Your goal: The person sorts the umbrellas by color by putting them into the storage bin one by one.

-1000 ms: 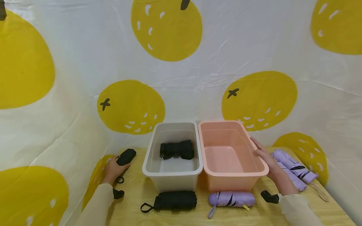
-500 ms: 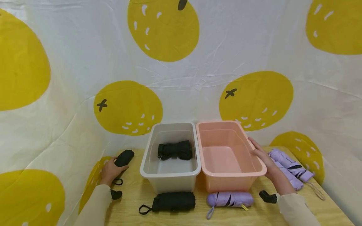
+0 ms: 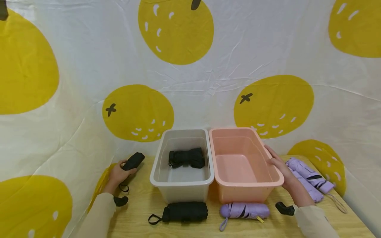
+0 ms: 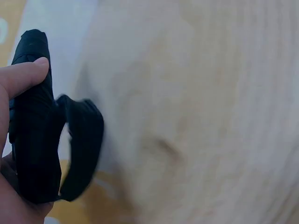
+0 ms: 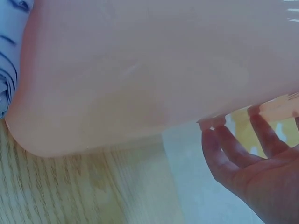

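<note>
My left hand (image 3: pixel 118 174) grips a black folding umbrella (image 3: pixel 134 161) above the table, left of the grey bin (image 3: pixel 182 182). In the left wrist view the thumb lies across the umbrella (image 4: pixel 37 135), and a black flap or strap hangs beside it. Inside the grey bin lies black folded umbrella fabric (image 3: pixel 187 158); whether it is one umbrella or more I cannot tell. My right hand (image 3: pixel 281 168) rests at the right rim of the pink bin (image 3: pixel 249 184), its fairly straight fingertips touching the outer wall in the right wrist view. The pink bin's visible floor is bare.
A black umbrella (image 3: pixel 186 212) lies before the grey bin, and a lilac umbrella (image 3: pixel 245 210) before the pink one. Two more lilac umbrellas (image 3: pixel 309 175) lie at the right. A fruit-patterned cloth (image 3: pixel 202 109) hangs behind the wooden table (image 3: pixel 140 228).
The black umbrella in my left hand has risen slightly and tilted more, its strap loop hanging below. My right hand stays at the pink bin's rim.
</note>
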Demonstrator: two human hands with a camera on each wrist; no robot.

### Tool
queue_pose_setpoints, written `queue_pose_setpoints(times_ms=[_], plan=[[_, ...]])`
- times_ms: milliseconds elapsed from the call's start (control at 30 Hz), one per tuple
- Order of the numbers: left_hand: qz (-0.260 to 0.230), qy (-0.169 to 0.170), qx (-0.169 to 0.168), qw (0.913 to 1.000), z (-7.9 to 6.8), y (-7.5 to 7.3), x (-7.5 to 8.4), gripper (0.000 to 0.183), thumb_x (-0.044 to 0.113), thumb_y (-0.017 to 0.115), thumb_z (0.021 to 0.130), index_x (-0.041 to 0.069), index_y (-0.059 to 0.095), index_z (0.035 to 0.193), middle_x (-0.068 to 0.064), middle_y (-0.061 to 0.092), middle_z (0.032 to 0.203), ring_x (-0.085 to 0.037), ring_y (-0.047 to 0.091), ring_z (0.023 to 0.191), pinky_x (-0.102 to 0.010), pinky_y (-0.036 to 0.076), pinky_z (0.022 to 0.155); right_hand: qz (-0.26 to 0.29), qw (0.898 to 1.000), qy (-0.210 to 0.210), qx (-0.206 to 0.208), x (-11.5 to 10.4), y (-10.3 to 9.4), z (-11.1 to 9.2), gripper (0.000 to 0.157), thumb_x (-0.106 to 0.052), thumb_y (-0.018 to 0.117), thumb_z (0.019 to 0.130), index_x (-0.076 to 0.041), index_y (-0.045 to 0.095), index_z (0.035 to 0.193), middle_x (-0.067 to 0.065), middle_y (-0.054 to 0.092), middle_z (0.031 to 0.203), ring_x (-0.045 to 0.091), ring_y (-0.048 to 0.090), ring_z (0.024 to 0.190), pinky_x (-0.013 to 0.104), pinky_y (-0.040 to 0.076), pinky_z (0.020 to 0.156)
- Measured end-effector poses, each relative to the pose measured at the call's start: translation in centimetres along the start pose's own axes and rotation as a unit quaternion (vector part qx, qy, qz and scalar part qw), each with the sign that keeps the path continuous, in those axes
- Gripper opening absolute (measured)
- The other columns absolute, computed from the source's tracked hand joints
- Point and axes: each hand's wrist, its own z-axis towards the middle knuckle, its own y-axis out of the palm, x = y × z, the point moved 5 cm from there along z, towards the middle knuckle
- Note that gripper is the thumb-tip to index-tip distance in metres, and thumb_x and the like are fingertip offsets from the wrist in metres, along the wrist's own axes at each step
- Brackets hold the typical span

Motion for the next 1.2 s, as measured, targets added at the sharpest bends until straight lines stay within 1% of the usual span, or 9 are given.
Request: queue_pose_setpoints(times_ms=[167, 367, 467, 600, 700, 800, 867, 1067, 1200], plan=[[-0.009, 0.043, -0.008, 0.999, 0.6, -2.0, 2.6, 0.077, 0.033, 0.077, 0.084, -0.005, 0.041, 0.14, -0.034, 0.049, 0.123, -0.045, 0.054, 0.101, -0.05, 0.05, 0.077, 0.001, 1.0, -0.001, 0.0, 0.1, 0.0, 0.2, 0.065, -0.01, 0.032, 0.103, -0.022, -0.002, 0.157, 0.022, -0.001, 0.155, 0.004, 0.051, 0.111, 0.027, 0.046, 0.09], [0.016, 0.065, -0.013, 0.9977, 0.9, -4.8, 6.5, 0.078, 0.038, 0.076, 0.084, -0.001, 0.042, 0.142, -0.033, 0.049, 0.125, -0.043, 0.054, 0.1, -0.05, 0.049, 0.077, 0.014, 1.0, -0.003, -0.008, 0.5, 0.1, -0.1, 0.065, -0.011, 0.032, 0.104, -0.023, -0.002, 0.157, 0.022, 0.0, 0.155, 0.007, 0.052, 0.114, 0.028, 0.047, 0.09], [0.021, 0.082, -0.02, 0.9962, 1.2, -5.6, 8.4, 0.077, 0.038, 0.076, 0.084, 0.002, 0.042, 0.142, -0.032, 0.049, 0.123, -0.042, 0.056, 0.097, -0.047, 0.05, 0.074, 0.014, 1.0, -0.004, -0.009, 0.5, 0.0, -0.4, 0.066, -0.01, 0.033, 0.104, -0.022, -0.004, 0.157, 0.022, -0.001, 0.155, 0.006, 0.052, 0.113, 0.028, 0.047, 0.089], [0.022, 0.125, -0.019, 0.9917, 1.7, -6.5, 11.1, 0.076, 0.038, 0.077, 0.083, 0.004, 0.045, 0.142, -0.028, 0.052, 0.118, -0.04, 0.055, 0.095, -0.045, 0.049, 0.073, 0.014, 1.0, -0.01, -0.013, 0.1, 0.0, -0.3, 0.066, -0.01, 0.034, 0.104, -0.022, -0.004, 0.157, 0.023, -0.002, 0.155, 0.005, 0.051, 0.114, 0.027, 0.047, 0.09], [0.022, 0.156, -0.019, 0.9874, 1.8, -7.1, 13.4, 0.074, 0.037, 0.079, 0.082, 0.007, 0.047, 0.142, -0.026, 0.053, 0.116, -0.039, 0.053, 0.096, -0.047, 0.047, 0.075, 0.009, 1.0, -0.015, -0.014, -0.1, 0.1, -0.1, 0.066, -0.01, 0.034, 0.104, -0.021, -0.004, 0.157, 0.024, -0.001, 0.155, 0.006, 0.051, 0.114, 0.028, 0.047, 0.09], [0.017, 0.167, -0.036, 0.9851, 1.9, -7.2, 15.7, 0.074, 0.037, 0.08, 0.081, 0.012, 0.048, 0.143, -0.024, 0.051, 0.119, -0.039, 0.052, 0.098, -0.049, 0.047, 0.078, 0.006, 1.0, -0.014, -0.015, -0.3, 0.0, 0.0, 0.065, -0.01, 0.033, 0.104, -0.021, -0.004, 0.157, 0.025, 0.0, 0.155, 0.006, 0.053, 0.112, 0.028, 0.048, 0.088], [0.01, 0.166, -0.051, 0.9847, 1.9, -7.1, 17.2, 0.074, 0.037, 0.081, 0.08, 0.015, 0.048, 0.143, -0.023, 0.05, 0.123, -0.039, 0.052, 0.1, -0.05, 0.047, 0.079, 0.006, 1.0, -0.012, -0.017, -0.3, 0.0, 0.0, 0.065, -0.01, 0.033, 0.104, -0.021, -0.005, 0.157, 0.025, -0.002, 0.155, 0.005, 0.054, 0.111, 0.028, 0.048, 0.088], [-0.003, 0.194, -0.085, 0.9773, 1.7, -5.7, 21.6, 0.074, 0.028, 0.084, 0.078, 0.014, 0.05, 0.142, -0.022, 0.05, 0.126, -0.039, 0.053, 0.103, -0.05, 0.048, 0.082, 0.0, 1.0, -0.004, -0.009, -0.1, -0.1, 0.1, 0.065, -0.011, 0.033, 0.104, -0.024, -0.004, 0.157, 0.025, -0.006, 0.157, 0.005, 0.051, 0.114, 0.027, 0.046, 0.09], [-0.008, 0.202, -0.107, 0.9736, 1.8, -4.5, 23.9, 0.072, 0.025, 0.084, 0.077, 0.017, 0.05, 0.141, -0.02, 0.05, 0.129, -0.038, 0.052, 0.106, -0.05, 0.048, 0.084, 0.003, 1.0, 0.003, -0.003, 0.0, -0.1, 0.1, 0.065, -0.011, 0.033, 0.104, -0.024, -0.004, 0.157, 0.024, -0.006, 0.157, 0.004, 0.051, 0.114, 0.027, 0.046, 0.09]])
